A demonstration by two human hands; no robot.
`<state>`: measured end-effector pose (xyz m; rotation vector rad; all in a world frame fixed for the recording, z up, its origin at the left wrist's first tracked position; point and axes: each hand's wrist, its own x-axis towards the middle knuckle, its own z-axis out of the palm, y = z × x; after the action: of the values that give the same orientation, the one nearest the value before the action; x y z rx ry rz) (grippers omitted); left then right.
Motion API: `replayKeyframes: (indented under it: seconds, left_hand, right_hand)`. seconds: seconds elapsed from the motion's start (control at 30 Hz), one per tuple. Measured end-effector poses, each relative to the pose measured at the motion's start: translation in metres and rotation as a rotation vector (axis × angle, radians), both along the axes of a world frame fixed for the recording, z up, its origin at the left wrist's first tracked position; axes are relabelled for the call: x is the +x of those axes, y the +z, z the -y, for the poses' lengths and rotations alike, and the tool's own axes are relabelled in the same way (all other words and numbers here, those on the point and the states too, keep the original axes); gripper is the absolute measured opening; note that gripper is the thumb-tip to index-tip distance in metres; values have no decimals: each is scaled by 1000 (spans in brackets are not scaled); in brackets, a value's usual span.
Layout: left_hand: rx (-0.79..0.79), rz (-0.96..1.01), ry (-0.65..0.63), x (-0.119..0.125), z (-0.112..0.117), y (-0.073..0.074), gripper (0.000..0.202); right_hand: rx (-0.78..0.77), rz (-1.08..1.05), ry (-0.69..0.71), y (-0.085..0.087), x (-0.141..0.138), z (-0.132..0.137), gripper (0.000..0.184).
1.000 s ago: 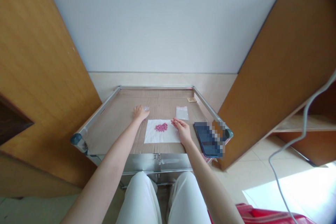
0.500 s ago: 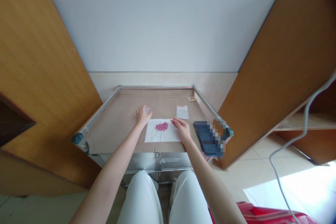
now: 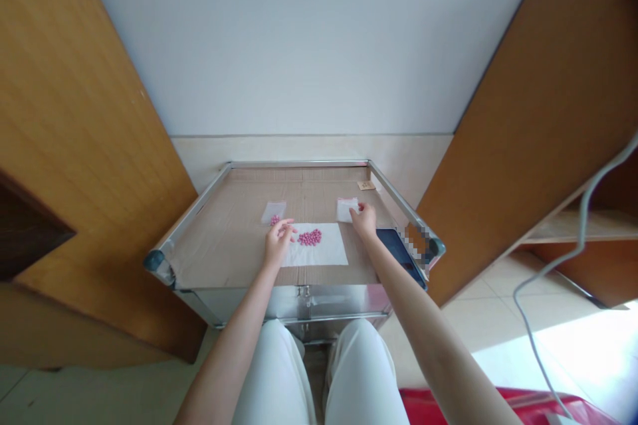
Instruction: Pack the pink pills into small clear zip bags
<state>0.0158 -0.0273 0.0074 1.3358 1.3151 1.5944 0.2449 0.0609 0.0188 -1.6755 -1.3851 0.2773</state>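
- Your left hand (image 3: 278,241), loosely open and empty, hovers beside one heap of pink round pills (image 3: 310,237).
- Your right hand (image 3: 365,219) touches one small clear plastic bag (image 3: 343,208); I cannot tell whether it grips.
- A second clear bag (image 3: 273,212) lies apart.
- The writing on the small tan tag (image 3: 366,185) is unreadable.

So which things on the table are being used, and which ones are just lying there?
Being used:
- pink pills heaped on the white sheet
- small bag with a few pills, just beyond the left hand
- clear small bag, at the right hand

Just lying about:
- dark phone
- small brown tag
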Motion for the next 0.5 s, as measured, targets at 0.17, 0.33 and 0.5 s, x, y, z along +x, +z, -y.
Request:
replayKeyframes:
  seconds: [0.17, 0.33, 0.5]
  left_hand:
    - [-20, 9, 18, -1, 1, 0, 24]
    - [-32, -12, 29, -1, 3, 1, 23]
    - [-37, -32, 14, -1, 3, 1, 22]
  right_hand:
    - [-147, 185, -51, -3, 6, -20, 36]
    - [-203, 238, -84, -5, 7, -28, 34]
    - [-139, 173, -109, -6, 7, -33, 27]
